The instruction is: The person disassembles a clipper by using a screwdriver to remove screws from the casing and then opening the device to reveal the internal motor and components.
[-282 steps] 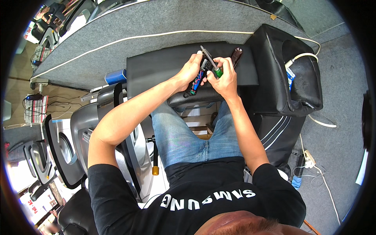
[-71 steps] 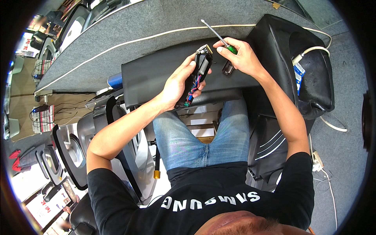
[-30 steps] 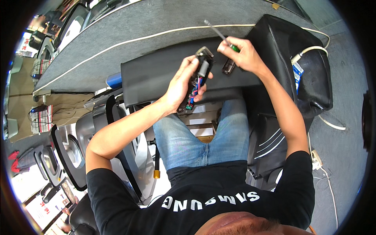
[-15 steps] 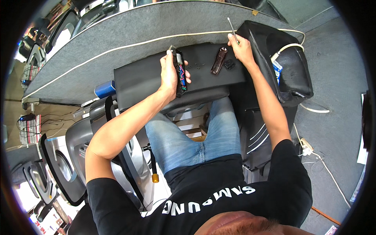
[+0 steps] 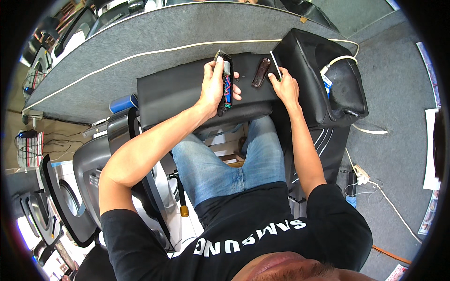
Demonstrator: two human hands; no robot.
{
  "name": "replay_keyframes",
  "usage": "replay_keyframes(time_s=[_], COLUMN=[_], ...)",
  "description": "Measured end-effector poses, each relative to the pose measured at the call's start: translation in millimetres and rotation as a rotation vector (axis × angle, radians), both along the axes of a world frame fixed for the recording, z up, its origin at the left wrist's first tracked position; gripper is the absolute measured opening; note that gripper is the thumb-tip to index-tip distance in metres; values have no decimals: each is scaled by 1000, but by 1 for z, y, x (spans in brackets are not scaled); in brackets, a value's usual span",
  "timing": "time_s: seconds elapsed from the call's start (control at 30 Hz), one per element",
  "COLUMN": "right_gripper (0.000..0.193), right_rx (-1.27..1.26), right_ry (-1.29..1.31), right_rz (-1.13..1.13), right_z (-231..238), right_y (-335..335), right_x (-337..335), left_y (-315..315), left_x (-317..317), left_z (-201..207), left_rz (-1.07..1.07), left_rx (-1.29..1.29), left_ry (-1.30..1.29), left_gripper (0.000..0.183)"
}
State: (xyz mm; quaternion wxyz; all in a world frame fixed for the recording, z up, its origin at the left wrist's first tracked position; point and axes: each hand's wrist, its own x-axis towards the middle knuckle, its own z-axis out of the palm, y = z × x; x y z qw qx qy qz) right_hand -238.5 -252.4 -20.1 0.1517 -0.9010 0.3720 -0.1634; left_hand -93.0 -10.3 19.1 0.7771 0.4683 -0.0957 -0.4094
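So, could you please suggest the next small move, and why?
Perhaps lay the silver-shafted screwdriver down on the black padded surface, freeing the right hand: the left hand holds the opened, wire-filled black clipper, while the long dark-brown cover lies apart.

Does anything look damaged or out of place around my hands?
The clipper in your left hand looks odd: one face is open, baring coloured wires. A dark brown piece lies apart on the black padding. I can't judge damage.
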Motion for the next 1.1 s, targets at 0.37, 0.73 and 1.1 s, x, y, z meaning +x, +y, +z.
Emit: replay_keyframes(time_s=[0.37, 0.73, 1.1], right_gripper=[73, 67, 58], right_rx=[59, 193, 501], right_ry=[123, -222, -525], right_rz=[-28, -30, 372], right_z=[-17, 2, 89], right_y=[-4, 6, 82], right_x=[-13, -17, -5], left_y=[8, 5, 8], left_x=[-3, -5, -11], left_z=[6, 5, 6], left_rz=[-222, -269, -322], left_rx=[-47, -40, -59], left_ry=[-40, -51, -114], left_gripper=[76, 74, 36])
